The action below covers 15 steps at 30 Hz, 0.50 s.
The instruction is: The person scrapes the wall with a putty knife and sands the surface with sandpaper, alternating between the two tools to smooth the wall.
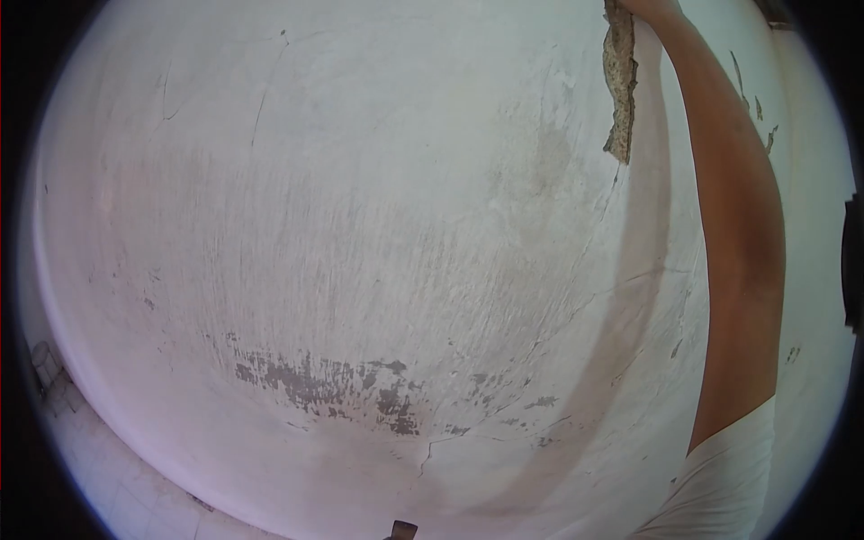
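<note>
I'd go gently with my right hand (653, 7) beside the plaster gouge (619, 85), grip untellable, left hand unseen.

Wall (360, 135): off-white, finely streaked; grey blotches (396, 409), thin dark cracks (429, 447). Exposed strip (620, 72): mottled tan-brown. Sleeve (729, 477): plain white. Floor (130, 495): pale.

We are holding our right arm (742, 234) up before a cracked white wall (360, 117). Our right hand (655, 7) is sitting partly cut off at the top edge, by a long, rough hole (619, 81). Grey patches (306, 385) are showing lower down, a dark object (404, 530) is poking in below, and pale tiles (121, 490) are lying at lower left.
</note>
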Motion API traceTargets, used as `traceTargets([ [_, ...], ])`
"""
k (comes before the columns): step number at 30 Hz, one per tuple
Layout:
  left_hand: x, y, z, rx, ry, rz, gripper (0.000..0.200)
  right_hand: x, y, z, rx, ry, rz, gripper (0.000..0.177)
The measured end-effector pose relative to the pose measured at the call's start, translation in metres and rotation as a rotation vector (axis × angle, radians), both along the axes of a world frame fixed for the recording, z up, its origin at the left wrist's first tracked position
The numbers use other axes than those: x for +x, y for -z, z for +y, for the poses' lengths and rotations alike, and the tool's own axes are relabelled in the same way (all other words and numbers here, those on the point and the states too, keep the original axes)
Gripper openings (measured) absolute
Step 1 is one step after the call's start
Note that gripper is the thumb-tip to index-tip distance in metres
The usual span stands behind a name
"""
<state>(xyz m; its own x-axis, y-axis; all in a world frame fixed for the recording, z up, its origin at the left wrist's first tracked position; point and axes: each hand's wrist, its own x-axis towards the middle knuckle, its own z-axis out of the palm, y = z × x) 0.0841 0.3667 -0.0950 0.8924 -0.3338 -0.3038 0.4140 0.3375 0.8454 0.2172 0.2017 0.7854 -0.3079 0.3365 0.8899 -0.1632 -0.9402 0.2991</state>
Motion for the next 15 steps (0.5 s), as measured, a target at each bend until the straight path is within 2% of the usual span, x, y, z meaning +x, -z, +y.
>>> traceTargets([
  [2,-0.005,-0.003,-0.001,-0.004,0.011,0.017,0.034,-0.015,0.036,0.012,0.003,-0.292,0.133,0.057],
  [4,-0.007,-0.021,-0.004,0.025,-0.017,0.035,0.026,-0.025,0.048,0.021,0.011,-0.201,0.147,0.055],
  [5,-0.009,-0.033,-0.007,0.036,-0.032,0.048,0.022,-0.026,0.049,0.024,0.013,0.037,0.098,0.053],
  [7,-0.015,-0.052,-0.013,0.067,-0.054,0.081,0.019,-0.020,0.057,0.027,-0.018,0.122,0.118,0.050],
  [8,-0.020,-0.054,-0.015,0.086,-0.061,0.096,0.020,-0.016,0.064,0.028,-0.046,-0.032,0.185,0.049],
  [9,-0.017,-0.031,-0.021,0.034,-0.061,0.073,0.019,-0.014,0.074,0.030,-0.072,-0.185,0.252,0.048],
  [13,-0.013,-0.032,-0.033,0.091,-0.037,0.001,0.017,-0.019,0.146,0.036,-0.256,-0.292,0.263,0.042],
  [15,-0.008,-0.040,-0.041,0.110,-0.084,-0.064,0.027,0.002,0.169,0.030,-0.377,-0.406,0.296,0.041],
])
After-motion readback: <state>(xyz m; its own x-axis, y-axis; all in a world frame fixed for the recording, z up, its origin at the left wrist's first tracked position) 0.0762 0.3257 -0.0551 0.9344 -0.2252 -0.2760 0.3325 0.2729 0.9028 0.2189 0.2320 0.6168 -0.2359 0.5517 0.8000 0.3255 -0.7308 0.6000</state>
